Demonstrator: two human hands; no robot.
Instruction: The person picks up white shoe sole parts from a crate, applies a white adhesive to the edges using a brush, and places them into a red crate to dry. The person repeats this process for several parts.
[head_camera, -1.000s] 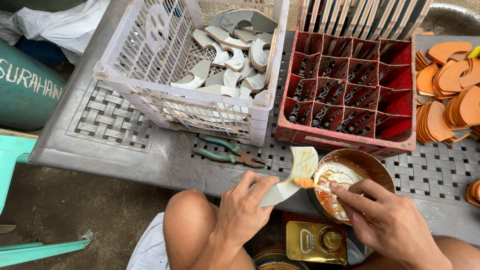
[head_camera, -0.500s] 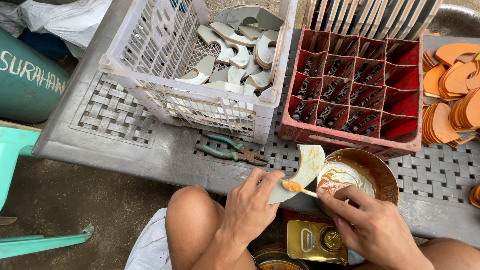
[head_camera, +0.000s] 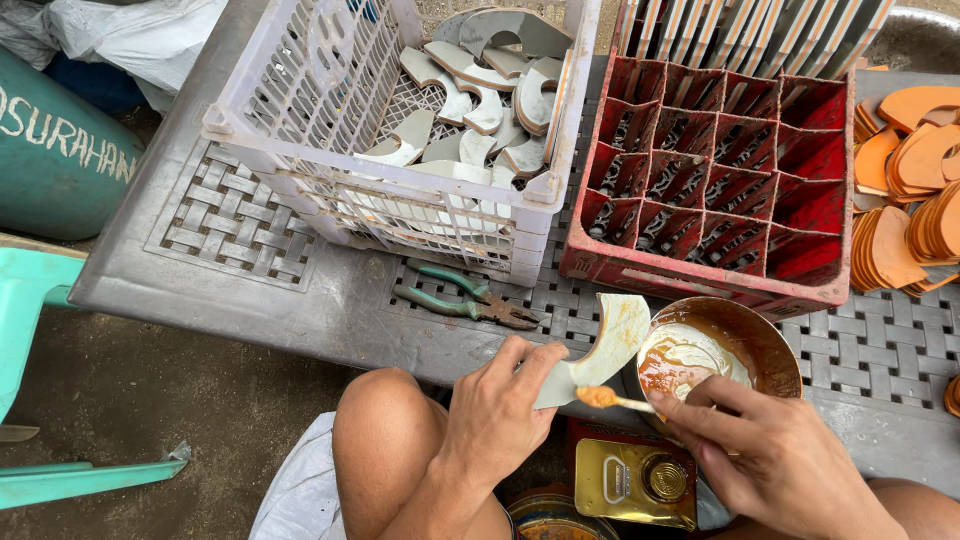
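Left hand (head_camera: 495, 415) fingers pinch curved grey piece (head_camera: 600, 345); right hand (head_camera: 765, 455) grips glue stick (head_camera: 615, 399). I judge the risk is glue dripping off toward bowl (head_camera: 755, 335) at 3 o'clock.

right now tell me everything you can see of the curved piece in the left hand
The curved piece is a flat, pale grey-cream crescent with a squared upper end, apparently rubbery sheet material. The left hand pinches its lower end, tilting it up beside the brown bowl. A stick's orange-smeared tip, held by the right hand, touches its lower part.
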